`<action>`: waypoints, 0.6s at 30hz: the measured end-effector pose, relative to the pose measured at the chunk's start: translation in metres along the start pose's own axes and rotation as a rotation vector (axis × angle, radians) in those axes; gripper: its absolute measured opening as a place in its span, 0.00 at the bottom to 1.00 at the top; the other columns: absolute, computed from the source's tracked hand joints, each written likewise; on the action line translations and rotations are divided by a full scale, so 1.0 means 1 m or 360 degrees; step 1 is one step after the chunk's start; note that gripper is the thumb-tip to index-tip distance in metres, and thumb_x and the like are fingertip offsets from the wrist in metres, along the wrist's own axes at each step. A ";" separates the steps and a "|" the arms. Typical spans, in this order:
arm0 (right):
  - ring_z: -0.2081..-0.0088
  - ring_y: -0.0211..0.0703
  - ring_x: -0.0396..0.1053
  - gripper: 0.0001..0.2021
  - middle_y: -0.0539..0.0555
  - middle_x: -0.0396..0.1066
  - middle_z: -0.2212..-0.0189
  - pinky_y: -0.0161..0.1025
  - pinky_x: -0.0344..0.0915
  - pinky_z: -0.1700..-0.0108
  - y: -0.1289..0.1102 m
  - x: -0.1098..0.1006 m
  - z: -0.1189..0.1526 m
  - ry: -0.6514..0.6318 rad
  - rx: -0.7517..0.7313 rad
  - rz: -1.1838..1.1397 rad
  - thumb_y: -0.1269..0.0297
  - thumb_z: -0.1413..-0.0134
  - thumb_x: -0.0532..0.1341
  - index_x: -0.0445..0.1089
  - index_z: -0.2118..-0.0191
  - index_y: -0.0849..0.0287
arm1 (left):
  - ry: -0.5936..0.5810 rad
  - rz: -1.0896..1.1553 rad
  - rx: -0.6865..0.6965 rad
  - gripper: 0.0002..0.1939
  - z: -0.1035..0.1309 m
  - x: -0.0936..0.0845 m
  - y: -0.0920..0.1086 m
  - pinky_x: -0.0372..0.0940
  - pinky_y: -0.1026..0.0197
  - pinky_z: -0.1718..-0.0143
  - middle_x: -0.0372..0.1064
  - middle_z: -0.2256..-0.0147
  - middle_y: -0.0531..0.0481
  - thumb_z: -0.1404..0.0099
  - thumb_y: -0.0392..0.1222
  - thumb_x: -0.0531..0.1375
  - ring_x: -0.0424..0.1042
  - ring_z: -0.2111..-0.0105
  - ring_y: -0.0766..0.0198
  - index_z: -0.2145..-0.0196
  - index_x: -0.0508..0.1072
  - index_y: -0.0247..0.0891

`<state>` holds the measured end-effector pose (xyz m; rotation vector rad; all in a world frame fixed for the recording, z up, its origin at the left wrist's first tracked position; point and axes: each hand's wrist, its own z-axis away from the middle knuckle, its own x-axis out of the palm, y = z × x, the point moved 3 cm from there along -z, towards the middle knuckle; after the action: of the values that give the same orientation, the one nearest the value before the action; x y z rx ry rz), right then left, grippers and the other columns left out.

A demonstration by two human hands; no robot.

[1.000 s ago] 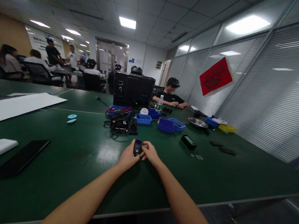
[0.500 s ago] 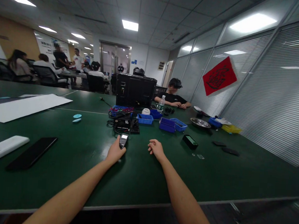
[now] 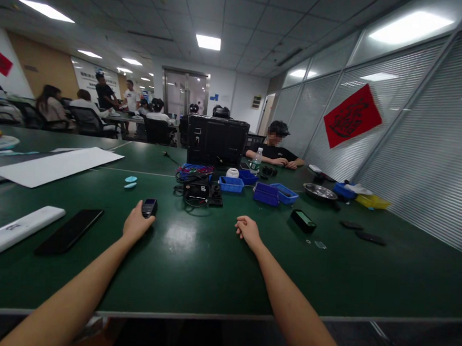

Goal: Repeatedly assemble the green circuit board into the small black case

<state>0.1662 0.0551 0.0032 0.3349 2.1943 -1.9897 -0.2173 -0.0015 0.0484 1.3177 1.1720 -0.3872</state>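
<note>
My left hand (image 3: pixel 135 224) is wrapped round a small dark handheld device with a little screen (image 3: pixel 149 207), held low at the table on the left. The screen looks dark, and the palm covers the device's lower part. My right hand (image 3: pixel 248 230) rests on the green table (image 3: pixel 192 275) to the right, fingers loosely curled in, with nothing visible in them. Close beyond the hands lie a black box with cables (image 3: pixel 196 193) and a blue tray (image 3: pixel 231 184). A black box with a green inside (image 3: pixel 303 221) sits right of my right hand.
At left lie a black phone-like slab (image 3: pixel 69 231), a white power strip-shaped bar (image 3: pixel 19 229) and a white sheet (image 3: pixel 59 165). A black monitor-like panel (image 3: pixel 217 140) stands behind the trays, near a water bottle (image 3: pixel 256 160). A metal pan (image 3: pixel 320 192) is farther right. Another person (image 3: pixel 277 155) sits across.
My left hand has moved left with the device, away from the cabled box. The device's screen has gone from bright to dark. My right hand stays curled in about the same place; the view shifted slightly.
</note>
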 end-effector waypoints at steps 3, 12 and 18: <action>0.84 0.29 0.62 0.09 0.48 0.67 0.78 0.25 0.56 0.87 0.001 0.000 -0.001 -0.0018 0.0022 0.0065 0.72 0.55 0.53 0.63 0.65 0.63 | 0.0055 0.0008 -0.0076 0.39 -0.008 -0.007 -0.015 0.58 0.52 0.52 0.56 0.46 0.37 0.48 0.48 0.54 0.59 0.48 0.47 0.41 0.47 0.33; 0.86 0.30 0.62 0.04 0.49 0.68 0.81 0.25 0.54 0.89 0.008 -0.003 -0.016 -0.0150 0.0143 0.0171 0.72 0.55 0.54 0.64 0.71 0.63 | 0.0192 -0.0016 -0.0225 0.41 -0.028 -0.023 -0.045 0.60 0.50 0.55 0.57 0.48 0.34 0.48 0.54 0.54 0.61 0.50 0.45 0.41 0.47 0.34; 0.88 0.28 0.59 0.05 0.46 0.66 0.85 0.24 0.52 0.89 0.004 -0.004 -0.018 0.0084 0.0107 0.0266 0.69 0.53 0.54 0.65 0.73 0.62 | 0.0352 0.0107 -0.0382 0.44 -0.031 -0.033 -0.048 0.58 0.48 0.53 0.57 0.47 0.33 0.49 0.63 0.52 0.59 0.49 0.43 0.42 0.50 0.31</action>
<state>0.1713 0.0728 0.0024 0.5660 2.0571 -1.9881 -0.2826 -0.0005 0.0553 1.2065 1.3096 -0.0490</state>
